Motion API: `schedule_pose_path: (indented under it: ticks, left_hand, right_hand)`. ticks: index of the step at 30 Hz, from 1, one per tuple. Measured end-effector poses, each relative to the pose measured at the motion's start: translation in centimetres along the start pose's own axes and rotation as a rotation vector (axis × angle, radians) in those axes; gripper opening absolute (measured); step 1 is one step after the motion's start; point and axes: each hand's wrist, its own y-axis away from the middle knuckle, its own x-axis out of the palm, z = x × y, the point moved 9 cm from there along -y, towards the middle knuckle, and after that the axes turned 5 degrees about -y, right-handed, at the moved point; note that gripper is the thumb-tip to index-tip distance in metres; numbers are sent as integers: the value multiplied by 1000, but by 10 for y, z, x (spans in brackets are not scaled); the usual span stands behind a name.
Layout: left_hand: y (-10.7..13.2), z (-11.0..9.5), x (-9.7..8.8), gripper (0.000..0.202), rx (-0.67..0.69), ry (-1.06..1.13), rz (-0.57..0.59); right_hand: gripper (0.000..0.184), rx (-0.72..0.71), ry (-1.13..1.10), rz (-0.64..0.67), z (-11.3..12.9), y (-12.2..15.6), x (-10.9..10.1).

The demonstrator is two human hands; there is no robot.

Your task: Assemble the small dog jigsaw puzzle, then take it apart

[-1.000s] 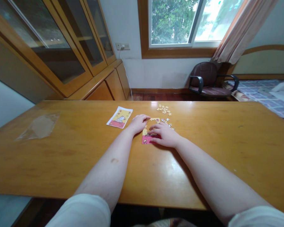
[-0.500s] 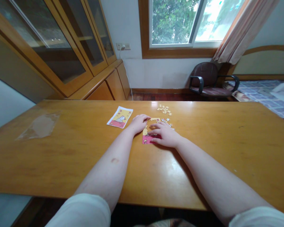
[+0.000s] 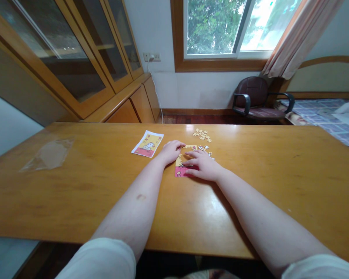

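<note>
A partly joined jigsaw puzzle [image 3: 181, 171], pink at the near end and yellow around a bare middle, lies flat on the wooden table [image 3: 104, 193]. At its upper left edge rests my left hand [image 3: 172, 151], fingers stretched toward the frame's corner. My right hand [image 3: 203, 165] lies over the puzzle's right side with its fingers spread, hiding part of it. Loose patterned puzzle pieces [image 3: 206, 147] sit just beyond my right hand, partly covered by it. Farther back is a small heap of yellowish puzzle pieces [image 3: 202, 134].
Left of my hands lies a picture card [image 3: 147, 144] with a white animal on yellow and pink. A clear plastic bag [image 3: 49, 155] is at the table's left. Beyond the table stand a glass-door cabinet [image 3: 128, 104], an office chair [image 3: 253, 95] and a bed [image 3: 320, 110].
</note>
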Motion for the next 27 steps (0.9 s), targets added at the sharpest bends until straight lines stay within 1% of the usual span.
schedule_pose_path:
  ticks: [6,14,20,22,23,25,27]
  left_hand:
    - [-1,1,1,36,4,-19,6]
    - [-1,0,1,36,7,-18,3]
    - [0,0,0,37,1,-18,8]
    - [0,0,1,37,0,-19,11]
    - [0,0,1,37,1,-21,11]
    - [0,1,1,37,2,-23,7]
    - [0,1,1,37,1,-25,12]
  right_hand:
    - [37,-5,7,12,-1,0,3]
    - [45,2,8,20,2,0,2]
    - [41,-10,-12,1,1,-1,4]
    - [35,15,-42,-77,-6,-1,-4]
    - [31,57,-63,-140,-14,0,-10]
    - [28,229,-126,-314,-44,6,-28]
    - [30,464,-216,-507,-83,21,-44]
